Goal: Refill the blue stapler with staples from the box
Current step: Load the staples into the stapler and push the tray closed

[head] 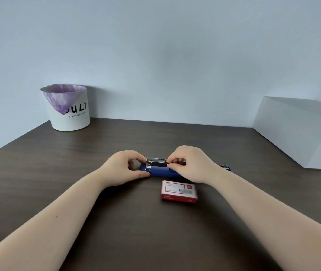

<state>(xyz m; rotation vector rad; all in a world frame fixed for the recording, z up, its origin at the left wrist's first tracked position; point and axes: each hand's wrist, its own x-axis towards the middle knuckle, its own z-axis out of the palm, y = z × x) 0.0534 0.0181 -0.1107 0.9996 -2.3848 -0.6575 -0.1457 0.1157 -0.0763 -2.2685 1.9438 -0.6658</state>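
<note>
Pale blue wall fills the upper half of what I see, and below it runs the dark brown table (pixel 38 173). At the table's far right edge stands a big white box (pixel 302 133). At the far left corner, against the wall, I see a white bin (pixel 71 116) with a purple liner folded over its rim and black lettering on its side.

Both bare forearms come in from the near edge and meet around the middle of the table. There the blue stapler (pixel 161 171) lies lengthwise, left to right, opened out, with its metal staple channel (pixel 156 161) raised above the blue body and a far end showing past the right wrist.

My left hand (pixel 123 168) has its grip on the stapler's left end, thumb on the near side and fingers curled over the far side. My right hand (pixel 190 164) has its grip pinched together on the top of the metal channel; I cannot tell whether a strip of staples sits between the fingertips.

Just nearer to me than the stapler, close but apart, the red and white staple box (pixel 179 191) lies flat and shut.
</note>
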